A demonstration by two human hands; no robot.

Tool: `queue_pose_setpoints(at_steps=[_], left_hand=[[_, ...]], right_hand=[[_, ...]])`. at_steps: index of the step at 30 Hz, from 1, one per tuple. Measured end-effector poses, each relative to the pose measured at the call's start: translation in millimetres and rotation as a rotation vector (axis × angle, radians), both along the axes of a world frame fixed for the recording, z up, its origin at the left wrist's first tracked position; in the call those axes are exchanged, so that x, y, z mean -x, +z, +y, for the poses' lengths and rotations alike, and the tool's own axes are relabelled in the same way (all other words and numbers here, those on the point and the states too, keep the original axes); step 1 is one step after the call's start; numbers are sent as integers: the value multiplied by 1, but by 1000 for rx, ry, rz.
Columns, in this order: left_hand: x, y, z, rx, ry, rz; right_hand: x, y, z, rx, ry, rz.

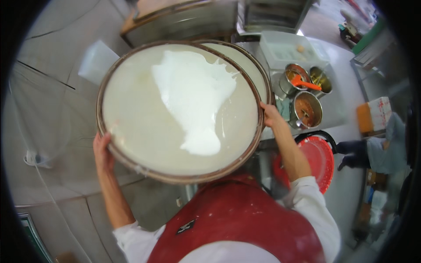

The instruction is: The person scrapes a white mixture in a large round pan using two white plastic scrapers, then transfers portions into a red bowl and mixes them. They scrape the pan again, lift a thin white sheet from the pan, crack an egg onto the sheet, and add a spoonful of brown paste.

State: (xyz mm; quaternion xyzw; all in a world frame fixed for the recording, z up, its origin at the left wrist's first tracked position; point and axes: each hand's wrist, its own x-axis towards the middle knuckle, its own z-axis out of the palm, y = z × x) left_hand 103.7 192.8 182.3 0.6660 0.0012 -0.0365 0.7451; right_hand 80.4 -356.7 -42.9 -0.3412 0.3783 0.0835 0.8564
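Observation:
My left hand (103,149) grips the lower left rim of a large round tray (138,108) with a brown edge. On the opposite side, my right hand (271,114) holds the right rim, thumb on top. A white liquid (197,95) lies in an uneven patch on the pale surface, from near the far edge down towards me, with small drips to its right. Under this tray, a second round tray (245,57) with the same kind of rim shows at the upper right. The fingers below the rims are hidden.
To the right, a metal counter (343,72) holds metal pots (308,110), an orange spatula (306,83) and a translucent plastic bin (284,52). A red bucket (317,161) stands beside my right forearm. A person (384,151) is farther right. Cables cross the left side.

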Motion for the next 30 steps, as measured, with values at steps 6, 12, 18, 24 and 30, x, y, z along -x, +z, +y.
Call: queue_pose_setpoints(at_steps=[6, 12, 18, 24, 30], left_hand=[[23, -66, -9, -58, 93, -130], [-34, -122, -51, 59, 461, -1], [-152, -201, -76, 304, 422, -106], [-210, -236, -142, 495, 301, 51], [-215, -283, -211, 577, 169, 453]], right_hand=[[-65, -38, -6, 237, -162, -170], [-141, -17, -34, 430, -306, -309], [-168, 47, -70, 632, -487, -585], [-122, 176, -86, 923, -504, -498], [-83, 293, -67, 1544, -389, -374]])
